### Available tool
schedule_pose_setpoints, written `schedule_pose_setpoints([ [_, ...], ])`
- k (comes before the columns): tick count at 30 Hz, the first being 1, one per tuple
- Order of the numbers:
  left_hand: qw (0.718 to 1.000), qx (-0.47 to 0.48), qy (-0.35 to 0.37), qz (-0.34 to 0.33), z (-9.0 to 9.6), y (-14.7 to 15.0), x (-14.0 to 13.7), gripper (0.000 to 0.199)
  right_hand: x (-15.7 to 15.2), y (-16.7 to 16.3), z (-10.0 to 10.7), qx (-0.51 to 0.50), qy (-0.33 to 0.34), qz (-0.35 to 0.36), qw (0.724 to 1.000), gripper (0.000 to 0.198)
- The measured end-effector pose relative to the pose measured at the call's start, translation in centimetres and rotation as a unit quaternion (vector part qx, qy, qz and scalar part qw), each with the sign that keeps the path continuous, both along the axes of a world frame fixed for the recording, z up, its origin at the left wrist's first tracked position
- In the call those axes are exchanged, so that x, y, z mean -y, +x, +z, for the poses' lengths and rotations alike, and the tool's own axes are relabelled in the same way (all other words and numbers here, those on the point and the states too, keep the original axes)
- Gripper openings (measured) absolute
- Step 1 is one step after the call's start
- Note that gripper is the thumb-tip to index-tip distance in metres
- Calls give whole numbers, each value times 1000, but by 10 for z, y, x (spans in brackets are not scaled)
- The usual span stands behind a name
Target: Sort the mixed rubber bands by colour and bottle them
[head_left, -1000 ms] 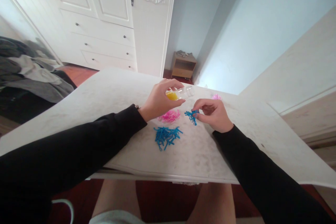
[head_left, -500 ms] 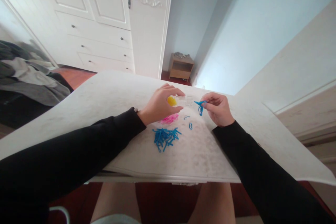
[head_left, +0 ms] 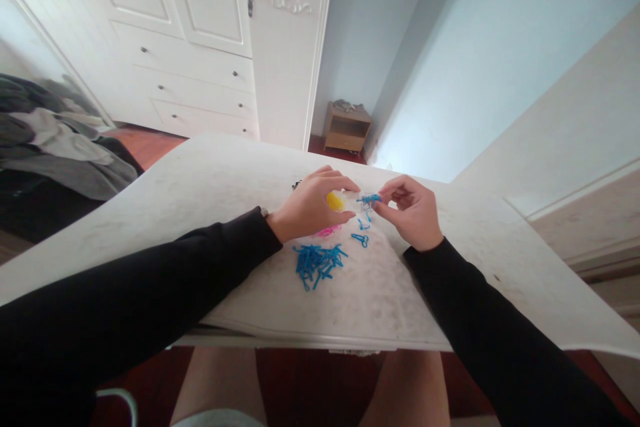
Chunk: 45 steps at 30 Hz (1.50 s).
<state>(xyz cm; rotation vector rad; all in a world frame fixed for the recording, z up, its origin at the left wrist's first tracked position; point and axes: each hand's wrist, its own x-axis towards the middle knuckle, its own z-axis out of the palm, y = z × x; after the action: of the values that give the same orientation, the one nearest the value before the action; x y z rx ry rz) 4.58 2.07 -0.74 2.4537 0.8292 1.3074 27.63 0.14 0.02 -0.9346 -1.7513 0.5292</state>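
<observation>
My left hand [head_left: 320,197] grips a clear plastic box [head_left: 353,200] between thumb and fingers; small yellow pieces [head_left: 335,200] show inside it. At the box's right end, my right hand [head_left: 410,210] pinches a small bunch of blue plastic stitch markers [head_left: 370,199]. A few loose blue markers [head_left: 360,239] lie on the table just below the box. Nearer to me is a larger pile of blue stitch markers [head_left: 319,264]. A pink pile [head_left: 329,231] is partly hidden beneath my left hand, and some small black pieces [head_left: 297,184] peek out behind it.
The white table [head_left: 240,173] has smudges across its top. Beyond it stand a white wardrobe [head_left: 200,33] with drawers and a small wooden nightstand [head_left: 349,127]. Clothes [head_left: 60,140] are heaped at the left, and a pale wall [head_left: 450,80] runs along the right.
My right hand has moved left, bringing the blue markers up to the box. More loose blue markers lie below it. My left hand, with the box, is slightly further right and lower in view.
</observation>
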Motion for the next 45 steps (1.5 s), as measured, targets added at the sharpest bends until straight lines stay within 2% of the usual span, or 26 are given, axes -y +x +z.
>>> schedule_pose_setpoints([
  [7, 1000, 9, 0, 3, 1, 1, 1, 30, 1, 1, 5, 50, 44, 31, 997, 6],
  [11, 999, 28, -2, 21, 0, 1, 0, 32, 3, -2, 8, 51, 75, 18, 996, 7],
  [21, 999, 46, -2, 25, 1, 2, 1, 31, 7, -2, 3, 17, 62, -1, 998, 6],
  [28, 998, 59, 4, 23, 3, 2, 2, 30, 11, -2, 10, 82, 145, 6, 986, 11],
  [32, 997, 78, -5, 22, 3, 2, 3, 30, 10, -1, 11, 73, 184, -8, 980, 12],
  [35, 991, 129, -18, 19, 5, 3, 4, 29, 8, 1, 12, 59, 204, -38, 976, 10],
  [39, 969, 240, -65, -15, 5, 4, 2, 30, 3, 4, 11, 99, 168, -47, 980, 6],
  [42, 951, 276, -132, -52, 3, 7, 0, 31, -2, 6, 7, 150, 113, -40, 981, 6],
  [45, 938, 299, -167, -55, 1, 9, -5, 31, -5, 7, 3, 178, 71, -41, 981, 7],
])
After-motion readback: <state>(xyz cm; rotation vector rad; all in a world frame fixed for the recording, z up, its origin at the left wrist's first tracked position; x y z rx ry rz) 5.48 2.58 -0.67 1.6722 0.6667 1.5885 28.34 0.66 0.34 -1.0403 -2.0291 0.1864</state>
